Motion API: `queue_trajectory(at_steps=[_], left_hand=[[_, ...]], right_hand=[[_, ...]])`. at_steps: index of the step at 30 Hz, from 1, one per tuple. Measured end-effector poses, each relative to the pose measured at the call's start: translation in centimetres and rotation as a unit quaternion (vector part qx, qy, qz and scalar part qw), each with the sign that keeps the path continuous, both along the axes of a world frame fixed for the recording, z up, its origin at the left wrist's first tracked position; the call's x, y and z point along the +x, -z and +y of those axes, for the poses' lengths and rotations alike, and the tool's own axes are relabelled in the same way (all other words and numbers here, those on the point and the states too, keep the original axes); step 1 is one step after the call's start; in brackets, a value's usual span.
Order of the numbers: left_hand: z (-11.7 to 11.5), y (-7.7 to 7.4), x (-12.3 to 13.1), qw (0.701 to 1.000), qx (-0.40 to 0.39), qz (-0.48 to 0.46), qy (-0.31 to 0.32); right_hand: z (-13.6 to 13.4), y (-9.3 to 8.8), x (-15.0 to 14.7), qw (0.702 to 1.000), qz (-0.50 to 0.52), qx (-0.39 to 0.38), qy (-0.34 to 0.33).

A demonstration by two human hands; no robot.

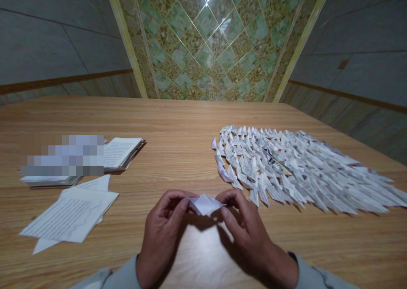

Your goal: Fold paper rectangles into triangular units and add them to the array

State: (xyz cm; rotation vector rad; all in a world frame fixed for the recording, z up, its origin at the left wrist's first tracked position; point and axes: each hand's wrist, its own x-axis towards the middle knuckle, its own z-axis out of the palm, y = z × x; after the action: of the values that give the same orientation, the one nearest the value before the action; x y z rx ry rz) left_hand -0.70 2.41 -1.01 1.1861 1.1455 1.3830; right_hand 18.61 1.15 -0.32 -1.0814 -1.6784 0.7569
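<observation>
Wood-grain table (197, 119) with a small white paper fold (205, 204) being pinched at its near centre

Green diamond-patterned panelling (203, 47) is rising beyond the table's far edge, between grey wall panels (54, 39) edged with a brown trim strip (63, 80). The paper fold is hanging in the air just above the wood, close to the near edge, with the left hand (162, 234) pinching its left end and the right hand (251, 234) pinching its right end. Both hands are narrow, closing on the paper rather than spreading wide, though the fingers are hiding the exact contact, so the grip may be shallower than it looks.

The fold is likely weighing almost nothing, and thin paper like this will be soft and easily creased or torn. Light fingertip pressure at its two pointed ends seems the safest hold. The wrists are angling inward, with the backs of the hands facing up and the forearms coming in from the near edge in grey sleeves (122, 276).

Rows of folded paper pieces (286, 166) are fanning across the right of the table. An open book (122, 153), partly covered by a pixelated patch, is lying far left, and loose printed sheets (70, 215) are lying near left.
</observation>
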Motion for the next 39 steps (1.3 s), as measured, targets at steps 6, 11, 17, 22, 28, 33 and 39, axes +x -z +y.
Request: queue_trajectory(at_steps=[6,11,17,22,28,33,39], left_hand=[[-0.6,-0.2,0.2,0.999,0.017,0.027,0.031],[-0.8,0.1,0.3,0.998,-0.005,0.007,0.054],[-0.8,0.2,0.5,0.995,-0.039,-0.051,0.082],[-0.5,-0.5,1.0,0.991,-0.069,-0.036,0.104],[-0.6,-0.8,1.0,0.995,-0.051,0.008,0.084],[-0.4,-0.8,0.9,0.997,-0.042,0.015,0.059],[-0.1,-1.1,1.2,0.997,-0.058,-0.010,0.058]], right_hand=[[-0.5,-0.6,-0.2,0.988,-0.073,0.113,-0.076],[-0.2,0.0,-0.3,0.992,-0.069,0.090,-0.051],[0.1,0.4,-0.2,0.991,-0.075,0.101,-0.034],[-0.1,0.3,-0.4,0.980,-0.136,0.142,-0.042],[0.1,0.6,-0.6,0.993,-0.082,0.085,-0.019],[0.2,0.4,-0.5,0.998,-0.066,0.018,-0.004],[0.3,-0.2,-0.5,0.998,-0.015,-0.064,0.000]])
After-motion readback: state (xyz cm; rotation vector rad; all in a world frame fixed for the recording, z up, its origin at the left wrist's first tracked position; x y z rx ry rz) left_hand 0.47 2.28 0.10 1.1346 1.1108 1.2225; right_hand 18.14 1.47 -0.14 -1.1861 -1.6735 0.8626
